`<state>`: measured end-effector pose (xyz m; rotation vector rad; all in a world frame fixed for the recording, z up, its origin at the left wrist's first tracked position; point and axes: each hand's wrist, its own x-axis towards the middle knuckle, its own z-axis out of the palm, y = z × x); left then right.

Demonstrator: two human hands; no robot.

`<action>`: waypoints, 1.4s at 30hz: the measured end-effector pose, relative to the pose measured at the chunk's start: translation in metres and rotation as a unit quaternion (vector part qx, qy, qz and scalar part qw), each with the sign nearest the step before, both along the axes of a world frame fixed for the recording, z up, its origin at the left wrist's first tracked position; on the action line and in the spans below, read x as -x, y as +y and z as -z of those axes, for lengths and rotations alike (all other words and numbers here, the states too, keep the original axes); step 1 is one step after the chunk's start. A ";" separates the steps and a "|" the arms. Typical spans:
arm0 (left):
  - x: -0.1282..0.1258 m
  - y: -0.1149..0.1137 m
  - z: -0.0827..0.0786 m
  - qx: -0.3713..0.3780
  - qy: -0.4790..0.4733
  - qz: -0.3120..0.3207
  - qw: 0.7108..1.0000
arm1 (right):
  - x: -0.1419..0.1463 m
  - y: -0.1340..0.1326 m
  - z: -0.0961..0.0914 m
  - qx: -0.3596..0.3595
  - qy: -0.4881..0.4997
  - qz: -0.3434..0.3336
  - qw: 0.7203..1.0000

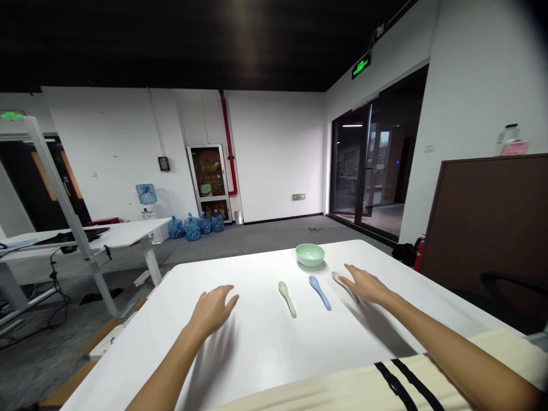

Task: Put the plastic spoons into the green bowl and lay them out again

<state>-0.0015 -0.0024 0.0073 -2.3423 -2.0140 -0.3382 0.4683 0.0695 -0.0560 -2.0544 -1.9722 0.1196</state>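
Three spoons lie in a row on the white table [257, 342]: a green spoon [287, 299] on the left, a blue spoon [320, 293] in the middle, and a beige spoon [336, 276] on the right. Behind them stands a green bowl [310, 256]. Over the beige spoon, my right hand [363, 283] is open and hides part of its handle; whether it touches the spoon I cannot tell. My left hand [214, 308] hovers open above the table, left of the green spoon, with thumb and fingers apart and nothing in it.
Beige cloth with black stripes [394, 379] lies along the near table edge by my right forearm. A brown partition [488, 228] rises on the right. To the left stands another white table [128, 231] with a metal post. Several blue water jugs [192, 226] sit by the far wall.
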 end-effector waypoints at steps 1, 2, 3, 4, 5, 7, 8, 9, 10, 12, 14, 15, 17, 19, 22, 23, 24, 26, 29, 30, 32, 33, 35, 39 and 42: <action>0.000 0.000 0.000 0.000 0.001 0.000 1.000 | 0.000 0.000 0.000 0.001 0.000 -0.001 1.000; 0.000 0.000 0.000 0.001 0.001 0.000 1.000 | 0.000 0.000 0.000 0.001 0.001 -0.002 1.000; 0.000 0.000 0.000 0.001 0.001 0.000 1.000 | 0.001 -0.001 -0.001 0.001 0.000 -0.003 1.000; 0.000 0.000 0.000 0.001 0.000 0.000 1.000 | 0.001 -0.001 -0.001 0.002 0.000 -0.004 1.000; 0.001 0.001 0.001 0.000 -0.001 0.000 1.000 | 0.002 -0.002 -0.002 0.003 0.000 -0.004 1.000; 0.001 0.002 0.002 -0.002 -0.002 0.002 1.000 | 0.004 -0.004 -0.004 0.005 -0.001 -0.003 1.000; 0.002 0.003 0.003 -0.003 -0.001 0.003 1.000 | 0.005 -0.005 -0.005 0.006 -0.002 -0.002 1.000; 0.002 0.003 0.004 -0.005 -0.001 0.004 1.000 | 0.006 -0.006 -0.006 0.006 -0.002 -0.001 1.000; 0.002 0.004 0.004 -0.006 0.000 0.005 1.000 | 0.007 -0.006 -0.006 0.007 -0.003 -0.001 1.000; 0.003 0.004 0.005 -0.008 0.000 0.005 1.000 | 0.007 -0.007 -0.007 0.008 -0.004 -0.001 1.000; 0.002 0.004 0.004 -0.008 0.000 0.004 1.000 | 0.007 -0.006 -0.007 0.006 -0.004 -0.001 1.000; 0.002 0.003 0.004 -0.007 -0.001 0.004 1.000 | 0.007 -0.006 -0.006 0.005 -0.004 -0.001 1.000; 0.002 0.002 0.002 -0.005 -0.001 0.005 1.000 | 0.007 -0.005 -0.006 0.000 -0.004 -0.001 1.000; 0.002 0.002 0.002 -0.003 -0.001 0.004 1.000 | 0.005 -0.003 -0.007 -0.006 -0.002 -0.003 1.000; 0.002 0.001 0.002 -0.004 0.000 0.003 1.000 | 0.002 0.004 -0.011 -0.013 -0.003 -0.003 1.000; 0.002 0.002 0.002 -0.004 0.000 0.004 1.000 | 0.000 0.007 -0.013 -0.014 -0.006 -0.002 1.000; 0.002 0.002 0.002 -0.006 0.000 0.005 1.000 | -0.002 0.010 -0.015 -0.013 -0.011 0.000 1.000; 0.003 0.002 0.003 -0.009 -0.001 0.008 1.000 | -0.004 0.018 -0.019 -0.008 -0.024 0.000 1.000; 0.003 0.003 0.003 -0.006 -0.003 0.005 1.000 | -0.006 0.029 -0.021 0.022 -0.044 0.005 0.999; 0.003 0.003 0.003 -0.005 -0.004 0.003 1.000 | -0.006 0.033 -0.020 0.038 -0.049 0.009 0.998; 0.003 0.002 0.003 -0.004 -0.005 0.001 1.000 | -0.006 0.037 -0.014 0.070 -0.054 0.020 0.996; 0.003 0.003 0.003 -0.005 -0.006 0.001 1.000 | -0.005 0.039 -0.009 0.083 -0.055 0.026 0.995; 0.004 0.003 0.004 -0.008 -0.004 0.000 1.000 | -0.005 0.041 0.001 0.102 -0.057 0.036 0.993; 0.004 0.005 0.004 -0.010 0.000 0.002 1.000 | -0.005 0.043 0.020 0.130 -0.071 0.042 0.988; 0.003 0.005 0.003 -0.007 0.000 0.002 1.000 | -0.006 0.044 0.023 0.150 -0.070 0.034 0.986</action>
